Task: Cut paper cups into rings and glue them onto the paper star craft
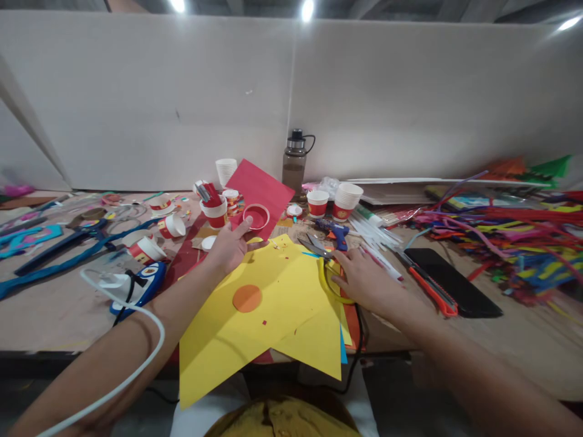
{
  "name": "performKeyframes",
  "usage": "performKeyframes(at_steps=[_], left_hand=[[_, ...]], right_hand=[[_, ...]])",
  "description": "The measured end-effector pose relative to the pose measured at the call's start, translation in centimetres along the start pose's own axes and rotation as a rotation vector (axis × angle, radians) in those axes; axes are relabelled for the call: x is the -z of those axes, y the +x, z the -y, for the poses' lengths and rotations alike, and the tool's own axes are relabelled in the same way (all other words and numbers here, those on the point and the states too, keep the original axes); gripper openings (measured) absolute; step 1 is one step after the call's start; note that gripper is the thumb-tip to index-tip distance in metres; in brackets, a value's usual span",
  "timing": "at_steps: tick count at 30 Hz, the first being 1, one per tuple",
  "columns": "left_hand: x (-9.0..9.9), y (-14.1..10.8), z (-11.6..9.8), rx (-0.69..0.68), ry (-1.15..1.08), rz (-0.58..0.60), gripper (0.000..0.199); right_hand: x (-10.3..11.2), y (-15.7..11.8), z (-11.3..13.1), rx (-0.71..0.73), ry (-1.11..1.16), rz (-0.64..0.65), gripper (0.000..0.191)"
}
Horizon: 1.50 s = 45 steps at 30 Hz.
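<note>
My left hand [233, 247] pinches a sheet of red paper [264, 188] by its lower edge, tilted up above the table. A pale ring [268, 213] lies against the sheet beside my thumb; whether it is loose is unclear. My right hand [357, 273] is closed at the yellow handles of the scissors [325, 267], whose blades point away to the left. Under both hands are overlapping sheets of yellow paper [291, 309]. An orange paper circle [247, 298] and small red scraps rest on them.
Behind stand paper cups [348, 200], a water bottle [294, 167] and a blue glue gun [337, 232]. To the right lie a phone [450, 282], a red box cutter [432, 288] and pipe cleaners [510, 230]. A white cable [157, 340] crosses my left forearm.
</note>
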State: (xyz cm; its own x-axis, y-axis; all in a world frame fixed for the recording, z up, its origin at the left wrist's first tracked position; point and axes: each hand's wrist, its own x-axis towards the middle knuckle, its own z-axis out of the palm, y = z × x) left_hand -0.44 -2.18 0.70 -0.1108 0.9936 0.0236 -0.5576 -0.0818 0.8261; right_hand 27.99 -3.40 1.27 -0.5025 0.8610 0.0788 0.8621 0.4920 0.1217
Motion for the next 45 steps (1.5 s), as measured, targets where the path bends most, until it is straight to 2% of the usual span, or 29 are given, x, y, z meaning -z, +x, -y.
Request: performKeyframes(at_steps=[3, 6, 10, 12, 16, 19, 23, 26, 29, 31, 35, 40, 45], left_hand=[[-0.2, -0.2, 0.0, 0.008, 0.04, -0.007, 0.034], [-0.2, -0.2, -0.2, 0.01, 0.075, -0.053, 0.036], [0.2, 0.2, -0.3, 0.021, 0.06, -0.097, 0.032], [0.4, 0.4, -0.4, 0.004, 0.026, -0.106, 0.029], [0.1, 1.1, -1.1, -0.057, -0.041, -0.14, 0.03], [-0.8, 1.8, -1.8, -0.094, -0.043, -0.154, 0.028], [-2.2, 2.4, -2.2, -0.176, -0.032, -0.154, 0.026], [-2.8, 2.3, -1.7, -0.192, -0.083, -0.178, 0.024], [-2.5, 1.9, -1.1, -0.16, -0.182, -0.178, 0.024], [-2.1, 1.7, -1.0, -0.164, -0.223, -0.179, 0.025], [-1.3, 1.8, -1.4, -0.215, -0.252, -0.186, 0.025], [-1.5, 1.9, -1.4, -0.244, -0.283, -0.138, 0.022], [-2.6, 1.1, 0.0, -0.161, -0.285, -0.088, 0.022]], right_hand=[[-0.7, 0.5, 0.0, -0.031, -0.024, 0.015, 0.05], [-1.1, 1.0, -0.4, -0.104, 0.001, -0.064, 0.058], [-0.5, 0.9, -0.9, -0.207, 0.176, -0.195, 0.065], [0.3, 0.7, -0.9, -0.236, 0.321, -0.24, 0.06], [1.8, 0.9, -0.3, -0.115, 0.642, -0.329, 0.046], [2.6, 1.8, 1.0, -0.009, 0.789, -0.383, 0.048], [3.2, 3.4, 3.5, 0.062, 1.007, -0.262, 0.046], [3.3, 4.5, 4.7, 0.115, 1.044, -0.198, 0.032], [2.9, 5.3, 4.9, 0.107, 1.036, -0.123, 0.017], [2.5, 5.7, 4.5, 0.11, 1.034, -0.142, 0.021], [2.0, 5.8, 3.0, 0.096, 0.947, -0.268, 0.035], [1.8, 5.4, 2.6, 0.148, 0.949, -0.173, 0.034], [2.0, 5.3, 4.0, 0.204, 0.96, -0.153, 0.038]])
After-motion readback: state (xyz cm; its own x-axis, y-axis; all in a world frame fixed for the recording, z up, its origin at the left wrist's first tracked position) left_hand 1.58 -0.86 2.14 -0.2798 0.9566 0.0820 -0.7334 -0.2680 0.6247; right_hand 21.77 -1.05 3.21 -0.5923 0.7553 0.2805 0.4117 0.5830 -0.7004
